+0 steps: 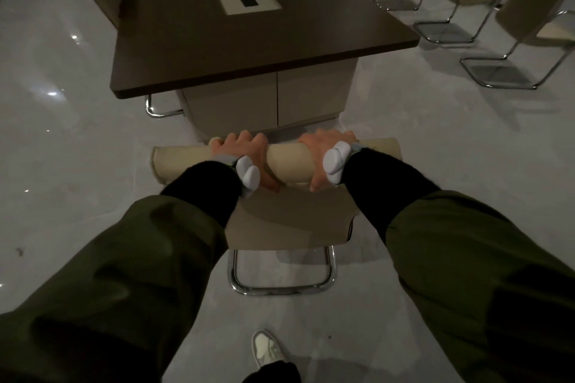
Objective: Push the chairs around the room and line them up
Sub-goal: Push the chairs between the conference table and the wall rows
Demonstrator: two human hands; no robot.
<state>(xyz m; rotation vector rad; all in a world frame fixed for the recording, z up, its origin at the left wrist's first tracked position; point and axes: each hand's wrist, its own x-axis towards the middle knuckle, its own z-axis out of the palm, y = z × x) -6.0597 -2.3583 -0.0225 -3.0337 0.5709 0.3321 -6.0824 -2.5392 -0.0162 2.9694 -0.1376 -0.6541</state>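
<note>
Left hand [245, 152] and right hand [323, 152] both gripped the top of the chair [286, 221] back, fingers curled over it. Table [249, 40] end stood just beyond the hands; more chairs [485, 40] far right.

Both arms outstretched, left hand [245, 149] and right hand [320, 149] side by side, fingers [245, 135] curled forward

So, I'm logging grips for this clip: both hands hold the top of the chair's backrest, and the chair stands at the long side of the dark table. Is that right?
Not quite. The head view shows the left hand and right hand gripping the top of the chair's backrest, but the chair stands at the short end of the dark table, not its long side.
</note>
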